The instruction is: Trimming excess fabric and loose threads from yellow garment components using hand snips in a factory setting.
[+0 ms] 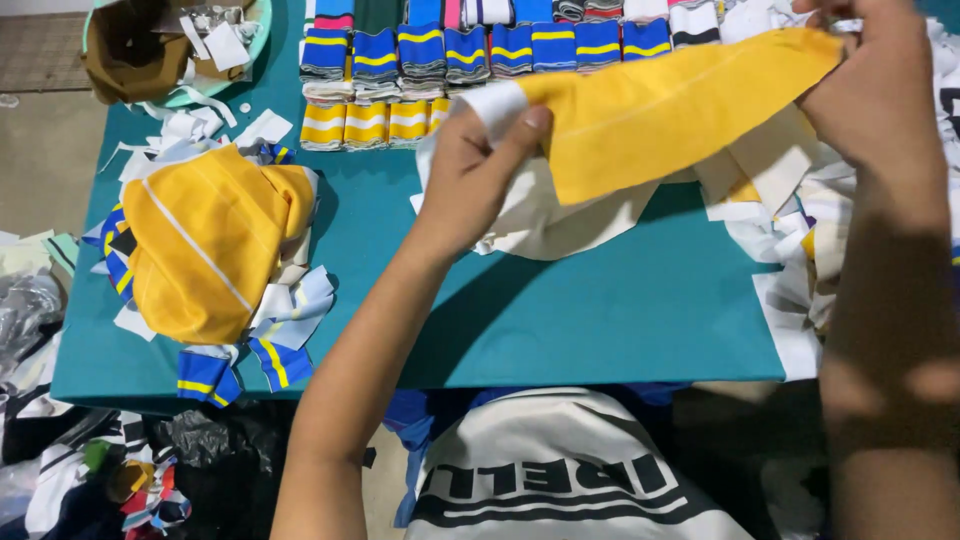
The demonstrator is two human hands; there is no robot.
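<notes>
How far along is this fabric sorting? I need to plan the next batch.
Done: a yellow pile at left, folded striped cuffs in rows. In hand: the left hand and right hand stretch one yellow piece. Left: loose white pieces at right.

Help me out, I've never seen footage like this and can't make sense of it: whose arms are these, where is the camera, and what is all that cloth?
The camera sits on a person's head, looking down at a teal table. Both bare arms are theirs. The left hand and right hand stretch a yellow fabric piece with a white end between them. Behind lie rows of folded striped bands, blue-yellow and yellow-white. At left sits a yellow fabric pile on loose striped scraps.
</notes>
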